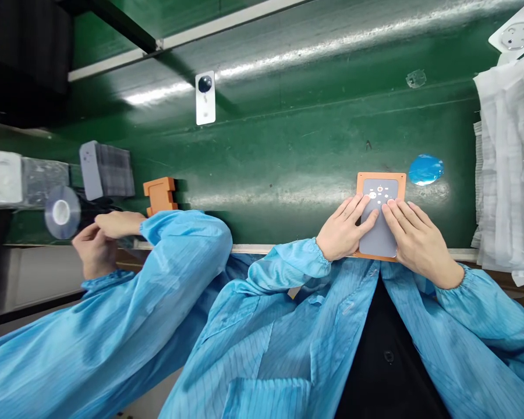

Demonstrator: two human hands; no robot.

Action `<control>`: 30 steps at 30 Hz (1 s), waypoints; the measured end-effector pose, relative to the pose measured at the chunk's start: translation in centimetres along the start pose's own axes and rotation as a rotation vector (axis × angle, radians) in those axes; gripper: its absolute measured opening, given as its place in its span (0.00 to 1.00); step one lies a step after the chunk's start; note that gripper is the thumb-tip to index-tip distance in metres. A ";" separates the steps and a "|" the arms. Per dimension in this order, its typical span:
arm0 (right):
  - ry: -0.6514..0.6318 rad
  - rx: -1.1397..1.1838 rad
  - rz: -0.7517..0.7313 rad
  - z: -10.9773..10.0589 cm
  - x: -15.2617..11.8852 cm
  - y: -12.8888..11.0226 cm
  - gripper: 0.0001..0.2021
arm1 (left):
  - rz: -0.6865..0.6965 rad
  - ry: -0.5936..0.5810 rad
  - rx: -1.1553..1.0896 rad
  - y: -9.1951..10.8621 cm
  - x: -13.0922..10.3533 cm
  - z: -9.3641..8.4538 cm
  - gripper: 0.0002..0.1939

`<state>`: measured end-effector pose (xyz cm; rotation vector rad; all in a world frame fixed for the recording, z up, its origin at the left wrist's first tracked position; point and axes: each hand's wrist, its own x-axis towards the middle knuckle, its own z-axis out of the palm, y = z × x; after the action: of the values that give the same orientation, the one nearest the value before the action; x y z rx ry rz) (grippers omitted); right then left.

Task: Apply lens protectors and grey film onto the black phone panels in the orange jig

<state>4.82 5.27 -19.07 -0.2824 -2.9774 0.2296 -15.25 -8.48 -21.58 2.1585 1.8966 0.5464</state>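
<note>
Green bench [288, 139]; blue disc [426, 170], perhaps film, beside orange fixture [402, 185].

Left hand [342, 229] and right hand [420, 240] rest on a grey panel [378, 238].

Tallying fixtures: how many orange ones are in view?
2. One orange fixture lies under the grey panel at right; the second orange fixture is at left, just beyond the co-worker's sleeve. More could be hidden.

No text, label, brand, number or sign can be read on the bench [279, 157] or along its edges.
</note>
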 end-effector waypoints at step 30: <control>0.964 2.250 0.654 2.0 2.3 1.7 0.09 | -0.015 0.958 -0.635 7.6 8.5 -3.3 0.03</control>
<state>2.55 7.09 -21.00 -0.5949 -0.4531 2.0978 -8.88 -1.51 -14.46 1.5344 1.6726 2.1123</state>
